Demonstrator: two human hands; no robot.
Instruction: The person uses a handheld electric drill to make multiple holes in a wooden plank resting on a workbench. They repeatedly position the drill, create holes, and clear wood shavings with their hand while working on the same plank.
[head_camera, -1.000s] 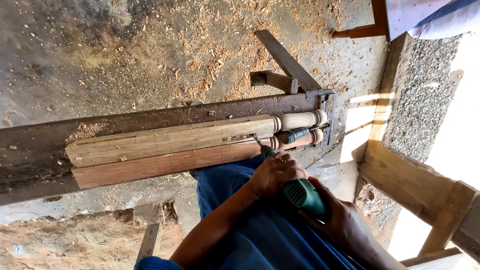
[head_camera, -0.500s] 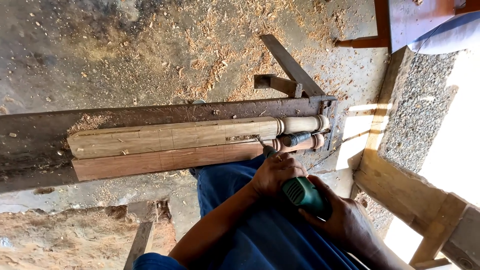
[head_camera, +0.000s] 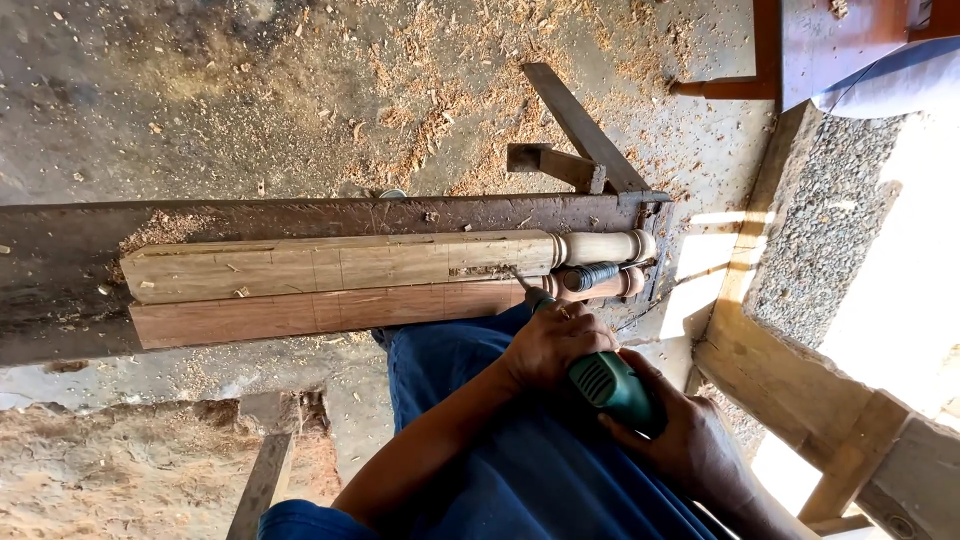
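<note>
Two turned wooden legs lie side by side on a dark workbench (head_camera: 60, 250): a pale one (head_camera: 340, 262) behind and a reddish one (head_camera: 300, 312) in front. A green power drill (head_camera: 610, 385) points at the pale leg, its bit touching near a mortise slot (head_camera: 480, 270). My left hand (head_camera: 555, 345) wraps the front of the drill. My right hand (head_camera: 690, 440) grips its rear body. A dark chuck-like piece (head_camera: 592, 275) lies between the legs' turned ends.
Sawdust and wood shavings cover the concrete floor (head_camera: 300, 100). A metal bracket frame (head_camera: 580, 130) juts from the bench's far side. A wooden frame (head_camera: 800, 390) and gravelly slab (head_camera: 830, 230) stand at right. My blue trousers (head_camera: 500, 440) fill the bottom.
The view has shifted slightly; my hands and the drill stay at the same place on the pale leg.
</note>
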